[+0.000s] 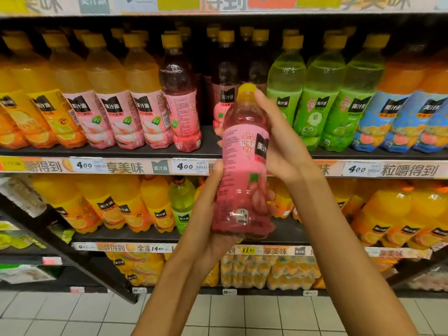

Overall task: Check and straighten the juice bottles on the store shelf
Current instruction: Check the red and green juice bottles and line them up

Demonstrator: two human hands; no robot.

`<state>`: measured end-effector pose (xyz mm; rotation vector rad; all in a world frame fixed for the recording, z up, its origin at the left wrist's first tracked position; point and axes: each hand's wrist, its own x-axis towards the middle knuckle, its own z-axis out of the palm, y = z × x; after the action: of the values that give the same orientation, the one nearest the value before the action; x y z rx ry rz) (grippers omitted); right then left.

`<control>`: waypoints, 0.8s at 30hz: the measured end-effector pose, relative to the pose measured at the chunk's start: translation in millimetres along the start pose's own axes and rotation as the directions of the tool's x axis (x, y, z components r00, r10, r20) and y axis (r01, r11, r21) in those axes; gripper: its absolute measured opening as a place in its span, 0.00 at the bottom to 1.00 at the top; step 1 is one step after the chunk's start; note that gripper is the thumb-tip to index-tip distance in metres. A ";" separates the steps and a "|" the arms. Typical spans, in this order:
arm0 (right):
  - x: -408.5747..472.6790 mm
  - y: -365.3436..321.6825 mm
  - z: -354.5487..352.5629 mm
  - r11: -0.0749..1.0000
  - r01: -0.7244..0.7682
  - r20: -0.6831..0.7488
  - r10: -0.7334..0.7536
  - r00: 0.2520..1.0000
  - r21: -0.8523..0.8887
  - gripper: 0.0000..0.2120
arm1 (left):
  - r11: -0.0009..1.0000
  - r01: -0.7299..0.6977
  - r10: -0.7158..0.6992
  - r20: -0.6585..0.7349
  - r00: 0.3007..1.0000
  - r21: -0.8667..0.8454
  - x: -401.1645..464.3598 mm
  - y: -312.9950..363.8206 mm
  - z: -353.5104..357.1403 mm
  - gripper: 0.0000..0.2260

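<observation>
A person holds a pink juice bottle [244, 166] upright in front of the store shelf [135, 151], clear of the rows behind it. The left hand [213, 214] cups the bottle's lower part from the left and underneath, its fingers curled round the base. The right hand [278, 141] grips the upper part from the right, fingers wrapped round the shoulder and a fingertip close beside the yellow cap [247, 89]. The bottle's label faces partly sideways, with small print toward the camera.

On the shelf behind, a dark red bottle [180, 98] stands at the front edge, its label turned sideways, with a gap to its right where the shelf board shows. To the left stand peach-label bottles [114, 103] and orange bottles [31, 105]; to the right stand green bottles [315, 93] and blue-label bottles [407, 105]. Price tags [185, 166] line the shelf edge. On the lower shelf, a single green bottle [181, 204] stands among orange ones.
</observation>
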<state>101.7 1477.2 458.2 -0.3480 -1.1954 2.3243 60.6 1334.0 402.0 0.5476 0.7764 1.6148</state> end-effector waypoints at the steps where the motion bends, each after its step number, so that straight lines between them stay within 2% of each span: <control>1: 0.5 3.4 -0.1 0.997 -0.056 0.010 0.056 0.998 0.057 0.20 | 0.996 0.029 -0.025 0.045 0.999 -0.079 -2.6 1.1 2.8 0.28; 3: 1.3 9.5 -0.9 0.978 -0.156 0.001 0.157 0.988 0.138 0.24 | 0.980 0.063 -0.038 0.133 0.990 -0.187 -8.5 4.2 9.2 0.28; 5: 1.3 15.1 -3.8 0.962 -0.239 -0.022 0.244 0.970 0.129 0.26 | 0.968 0.061 -0.014 0.192 0.981 -0.245 -14.2 7.7 13.5 0.32; 7: 0.9 20.7 -7.0 0.953 -0.284 -0.048 0.290 0.956 0.105 0.26 | 0.960 0.056 0.010 0.234 0.972 -0.273 -18.8 8.5 15.7 0.30; 10: -1.2 23.8 -6.9 0.957 -0.286 -0.075 0.289 0.954 0.054 0.23 | 0.957 0.065 0.006 0.245 0.970 -0.281 -22.2 5.3 16.9 0.25; 14: -0.7 12.0 1.0 0.981 -0.192 -0.100 0.191 0.977 -0.007 0.23 | 0.959 0.081 -0.029 0.188 0.982 -0.272 -22.5 -0.9 13.1 0.30; 17: -1.9 1.2 10.3 0.992 -0.097 -0.103 0.088 0.991 -0.079 0.20 | 0.987 0.026 -0.015 0.067 0.998 -0.159 -21.3 -6.9 11.4 0.28; 20: -4.7 -1.6 14.5 0.992 0.039 -0.086 -0.050 0.995 -0.124 0.22 | 0.990 -0.060 0.075 -0.122 0.990 0.126 -18.6 -10.5 3.7 0.23; 22: -9.1 -0.6 14.9 0.965 0.135 -0.049 -0.149 0.988 -0.224 0.18 | 0.928 -0.057 0.133 -0.185 0.974 0.369 -18.1 -9.7 -2.7 0.20; 24: -13.6 1.4 14.3 0.927 0.204 -0.012 -0.219 0.976 -0.316 0.19 | 0.840 -0.075 0.185 -0.154 0.970 0.537 -17.2 -8.3 -6.4 0.18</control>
<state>106.5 1459.4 465.4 -0.3613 -1.5030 1.9330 64.7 1316.6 392.8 0.8529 1.3853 1.5915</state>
